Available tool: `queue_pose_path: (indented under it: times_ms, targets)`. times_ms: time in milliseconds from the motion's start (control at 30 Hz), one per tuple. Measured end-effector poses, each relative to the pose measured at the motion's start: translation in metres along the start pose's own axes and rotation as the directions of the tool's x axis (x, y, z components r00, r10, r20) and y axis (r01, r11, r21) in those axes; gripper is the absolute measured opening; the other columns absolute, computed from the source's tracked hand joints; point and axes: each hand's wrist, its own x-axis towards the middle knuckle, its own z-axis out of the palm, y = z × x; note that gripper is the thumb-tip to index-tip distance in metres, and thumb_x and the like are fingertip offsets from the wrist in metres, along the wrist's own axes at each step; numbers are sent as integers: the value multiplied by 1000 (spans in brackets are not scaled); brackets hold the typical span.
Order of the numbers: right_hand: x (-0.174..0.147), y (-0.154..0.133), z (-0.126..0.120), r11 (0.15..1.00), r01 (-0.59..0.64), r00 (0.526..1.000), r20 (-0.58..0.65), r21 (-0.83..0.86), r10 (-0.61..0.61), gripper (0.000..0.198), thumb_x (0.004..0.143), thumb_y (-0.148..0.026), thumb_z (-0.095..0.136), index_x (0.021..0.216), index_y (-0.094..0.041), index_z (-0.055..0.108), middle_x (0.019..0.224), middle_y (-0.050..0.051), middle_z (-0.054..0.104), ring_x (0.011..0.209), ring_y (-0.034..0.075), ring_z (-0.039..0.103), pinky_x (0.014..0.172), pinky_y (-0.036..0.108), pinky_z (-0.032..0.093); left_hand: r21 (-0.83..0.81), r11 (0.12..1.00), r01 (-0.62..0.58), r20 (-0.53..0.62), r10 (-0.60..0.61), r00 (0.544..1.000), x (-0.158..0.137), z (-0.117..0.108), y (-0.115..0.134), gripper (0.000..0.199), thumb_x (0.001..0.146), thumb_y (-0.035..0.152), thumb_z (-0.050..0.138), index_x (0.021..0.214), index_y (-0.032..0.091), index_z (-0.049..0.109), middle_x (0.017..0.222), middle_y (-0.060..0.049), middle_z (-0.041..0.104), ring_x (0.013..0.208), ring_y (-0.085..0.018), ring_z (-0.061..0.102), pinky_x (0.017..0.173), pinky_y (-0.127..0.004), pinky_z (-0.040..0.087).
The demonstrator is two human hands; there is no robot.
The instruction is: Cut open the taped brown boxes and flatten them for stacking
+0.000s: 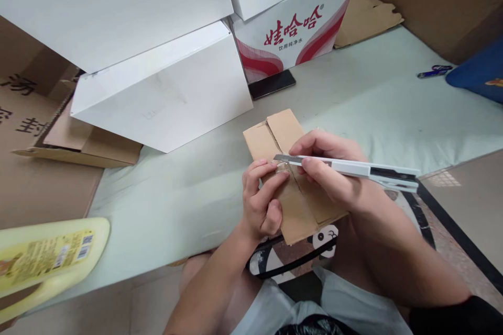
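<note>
We see a table under a pale green cloth, with a large brown carton on its left bearing big black characters, 汤 and 封 among them. Another brown carton stands at the far right, its print too small for us to read. White boxes are stacked at the back; beside them a white and red carton reads 娃哈哈 in red, with 饮用纯净水 in grey beneath. A pale yellow bottle lies near left, its label carrying a barcode and print we cannot make out. In front of us, over the table's near edge, is a small cardboard box with a seam along its top. Our left hand holds its left edge, fingers bent and tips on the top. Our right hand pinches a white utility knife between thumb and fingers — the blade lies across the seam, though we cannot tell whether it touches. A dark phone rests against the 娃哈哈 carton, and a blue pen lies far right.
</note>
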Motion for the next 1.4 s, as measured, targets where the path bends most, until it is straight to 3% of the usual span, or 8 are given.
queue_pose_path:
  times_ms: [133,300,733,867,967,1267,1400]
  targets:
    - [-1,-2,1,987,7,999,-37,-163,-13,4,78,-27,61,82,-25,60,65,-1,63,56,15,53,55,31,39,2,1000,1,-18,-1,1000,-1,2,1,47,102,39,31,130,26,67,125,-12,63,125,-31,59,113,-52,47]
    - [-4,2,-3,942,28,998,-35,-334,-42,14,78,-28,61,73,-26,48,56,-4,52,48,13,42,49,30,30,-25,999,21,-9,-21,1000,-2,2,4,46,102,36,32,131,25,65,127,-12,61,130,-31,55,115,-51,45]
    - [-4,3,-3,908,78,997,46,-412,-65,14,74,-28,54,72,-26,40,52,-5,43,45,12,35,48,28,28,-61,998,16,-32,-18,999,-1,5,4,42,102,36,33,126,24,64,127,-11,59,132,-29,52,117,-47,43]
    - [-3,0,-4,898,95,992,111,-429,-52,4,77,-28,51,79,-25,50,59,-4,53,50,13,44,54,28,34,-40,999,14,-55,-16,998,-5,7,2,42,102,37,32,125,23,64,132,-12,54,134,-29,51,120,-50,42]
    - [-4,-2,-3,897,93,989,146,-431,-32,11,79,-29,49,83,-23,58,63,-1,60,55,14,50,58,28,38,-45,998,33,-58,-35,998,-8,8,2,42,104,39,32,125,23,64,137,-11,50,136,-29,48,125,-51,37]
    - [-3,3,-2,912,98,989,143,-399,-44,8,77,-25,54,74,-21,59,62,-2,59,56,12,49,57,26,36,-33,999,32,-66,-34,997,-9,9,-1,43,102,40,33,125,25,65,133,-10,53,134,-30,50,123,-53,39]
    - [-4,6,-3,927,134,985,147,-350,-87,8,76,-23,54,71,-20,60,56,-4,53,52,10,43,55,26,33,-85,995,58,-110,-67,992,-9,11,0,37,102,42,35,128,25,55,129,-10,58,131,-29,54,119,-54,43]
